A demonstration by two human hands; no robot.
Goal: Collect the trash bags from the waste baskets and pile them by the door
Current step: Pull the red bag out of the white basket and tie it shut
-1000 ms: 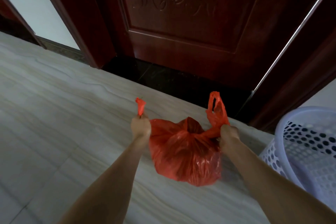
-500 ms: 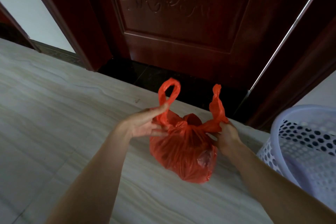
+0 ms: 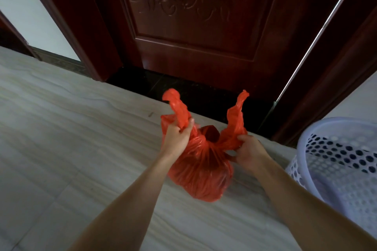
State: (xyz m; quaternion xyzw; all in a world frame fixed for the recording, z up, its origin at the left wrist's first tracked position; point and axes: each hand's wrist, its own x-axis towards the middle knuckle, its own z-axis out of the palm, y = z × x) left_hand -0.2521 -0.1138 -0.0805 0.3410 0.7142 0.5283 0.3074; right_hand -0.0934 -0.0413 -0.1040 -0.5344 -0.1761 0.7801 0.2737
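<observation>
Fingers [image 3: 184, 128] of the left hand [image 3: 177, 138] are curled round the base of one handle [image 3: 177, 108] of the red bag [image 3: 202, 173]; the loop stands up above the fist. The right hand [image 3: 247, 150] is closed likewise on the other handle [image 3: 236, 116], gathered plastic pinched at the knuckles. Both grips are tight, nothing else held.

The bag is held up between the two hands, its bulk hanging just above the floor [image 3: 61, 128], near the dark threshold of the door [image 3: 193, 36]. The neck is drawn in between the fists. Judged: handles are held apart and upright so they can be crossed and knotted, closing the bag before it is set down by the door.

The basket [image 3: 336, 159] stands to the right, near the bag but apart from it; whether it holds a liner cannot be told.

Against half a second ago: the left hand, then flat and open beside the handle, is now wrapped round it. The right grip is unchanged. The bag is at much the same spot.
</observation>
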